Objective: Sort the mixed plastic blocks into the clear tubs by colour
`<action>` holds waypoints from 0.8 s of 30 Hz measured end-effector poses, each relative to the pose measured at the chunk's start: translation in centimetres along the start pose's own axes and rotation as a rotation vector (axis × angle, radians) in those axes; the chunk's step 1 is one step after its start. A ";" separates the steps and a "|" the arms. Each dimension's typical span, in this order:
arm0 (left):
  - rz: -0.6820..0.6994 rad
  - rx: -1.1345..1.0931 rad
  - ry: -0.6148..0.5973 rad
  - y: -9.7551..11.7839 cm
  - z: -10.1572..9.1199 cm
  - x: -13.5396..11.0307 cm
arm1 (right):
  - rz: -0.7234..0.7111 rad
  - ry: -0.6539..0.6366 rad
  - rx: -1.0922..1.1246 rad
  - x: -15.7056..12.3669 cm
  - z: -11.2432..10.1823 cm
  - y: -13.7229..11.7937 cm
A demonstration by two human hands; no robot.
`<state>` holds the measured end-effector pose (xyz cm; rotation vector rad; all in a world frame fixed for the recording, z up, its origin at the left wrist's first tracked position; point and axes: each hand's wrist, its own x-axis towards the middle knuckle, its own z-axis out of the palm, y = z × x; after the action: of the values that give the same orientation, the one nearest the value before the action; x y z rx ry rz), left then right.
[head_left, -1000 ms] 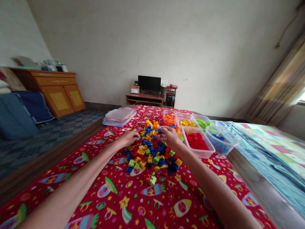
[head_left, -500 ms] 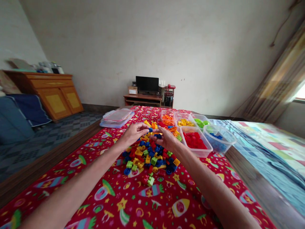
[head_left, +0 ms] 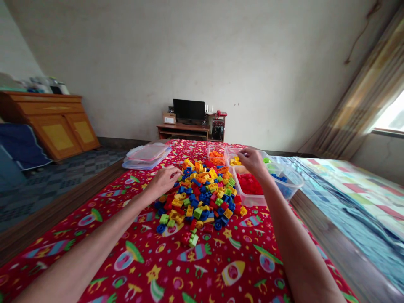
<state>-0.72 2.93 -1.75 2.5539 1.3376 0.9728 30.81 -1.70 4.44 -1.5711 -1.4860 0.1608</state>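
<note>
Sorting toy bricks (head_left: 203, 197) by colour, seemingly at the placing step: right hand (head_left: 252, 162), fingers curled, at the yellow-brick box (head_left: 232, 152), can't tell if gripping anything. Left hand (head_left: 164, 181), fingers bent, beside the pile on the red tablecloth (head_left: 176, 273), hold unclear; next calls for freeing any held brick over its matching box.

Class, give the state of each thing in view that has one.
Block pile, loosely heaped, colors mixed
Red-block tub, open, holding blocks
Yellow-block tub, open, holding blocks
Orange-block tub, open, holding blocks
Blue-block tub, open, holding blocks
Lids, off, stacked
Left hand, fingers curled, beside pile; grip unclear
Right hand, fingers bent, near yellow-block tub; grip unclear
Monitor, screen dark
Cabinet doors, shut
</note>
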 end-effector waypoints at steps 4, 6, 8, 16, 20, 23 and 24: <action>-0.039 0.056 -0.022 -1.9 -0.1 -0.1 | 0.038 0.156 -0.526 1.0 -5.0 4.6; -0.046 0.060 -0.039 -2.0 0.0 -0.1 | 0.117 0.135 -0.640 0.9 -6.4 6.5; -0.042 0.068 -0.057 -1.8 0.0 -0.2 | 0.175 0.071 -0.694 0.6 -7.1 7.9; 0.125 0.062 -0.077 0.7 0.4 0.0 | 0.105 0.063 -0.663 0.7 -6.5 6.1; 0.340 -0.013 -0.145 6.2 0.0 -1.0 | -0.018 0.076 -0.591 0.7 -5.3 3.2; 0.567 -0.038 -0.251 12.0 0.4 -3.5 | -0.056 0.035 -0.584 0.3 -4.3 1.6; 0.661 -0.010 -0.280 13.7 0.7 -4.6 | -0.062 0.023 -0.583 0.1 -4.0 1.3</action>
<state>7.45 -8.78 0.37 3.0348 0.4110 0.6323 34.39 -3.49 5.87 -1.9638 -1.6498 -0.3578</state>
